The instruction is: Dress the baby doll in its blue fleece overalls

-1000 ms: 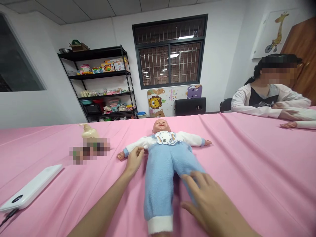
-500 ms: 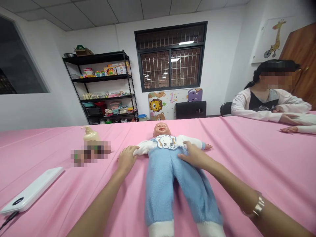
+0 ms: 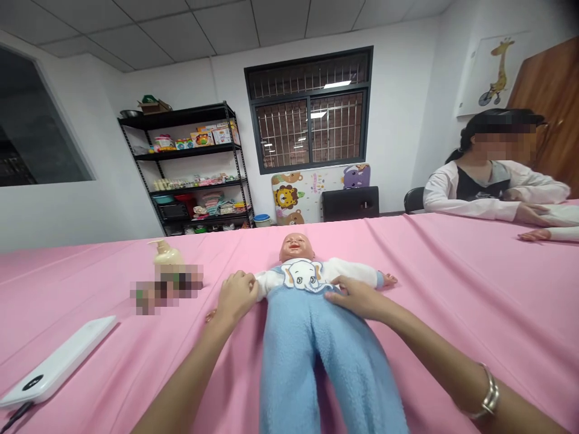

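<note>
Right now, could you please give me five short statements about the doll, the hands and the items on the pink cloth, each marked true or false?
1. The doll lies face down. False: it lies on its back, face up.
2. The left hand is at one of the doll's white sleeves. True.
3. The right hand is on the pump bottle. False: it is at the doll's side, next to the elephant patch.
4. A bracelet is worn on the right arm. True.
5. The white device with the cable lies on the person's left. True.
</note>
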{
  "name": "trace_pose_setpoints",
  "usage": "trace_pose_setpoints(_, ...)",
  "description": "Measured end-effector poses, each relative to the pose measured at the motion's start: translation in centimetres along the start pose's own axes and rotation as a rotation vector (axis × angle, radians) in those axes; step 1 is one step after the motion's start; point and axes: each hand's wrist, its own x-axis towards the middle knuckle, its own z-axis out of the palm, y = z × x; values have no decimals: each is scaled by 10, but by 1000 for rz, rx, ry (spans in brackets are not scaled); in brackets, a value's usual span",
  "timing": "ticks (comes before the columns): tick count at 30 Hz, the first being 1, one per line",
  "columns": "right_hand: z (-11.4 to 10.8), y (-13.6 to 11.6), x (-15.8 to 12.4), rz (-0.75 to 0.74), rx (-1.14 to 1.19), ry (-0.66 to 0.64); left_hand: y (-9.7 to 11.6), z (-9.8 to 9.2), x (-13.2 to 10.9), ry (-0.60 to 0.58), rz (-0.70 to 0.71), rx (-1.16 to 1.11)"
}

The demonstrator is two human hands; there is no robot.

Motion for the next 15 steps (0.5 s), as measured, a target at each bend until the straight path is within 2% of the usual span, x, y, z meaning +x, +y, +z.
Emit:
trace_pose_setpoints(3,3,5,32,-4,-131,182,16,10,21,46,60,-239)
trace_pose_setpoints(5,8,8,53,-77,-142,227,28,20,39,-10,72,-469)
trace_pose_setpoints(7,14,13,69,-152,-66,170,38,30,54,-113,60,-653)
trace_pose_setpoints(9,20,20,80,-241,91,46,41,40,63,-195,54,-763)
trace_pose_setpoints(12,23,34,86,-335,326,-120,33,48,66,-262,66,-859)
trace_pose_setpoints(15,19,44,89,-321,388,-176,19,49,64,-350,94,-1013)
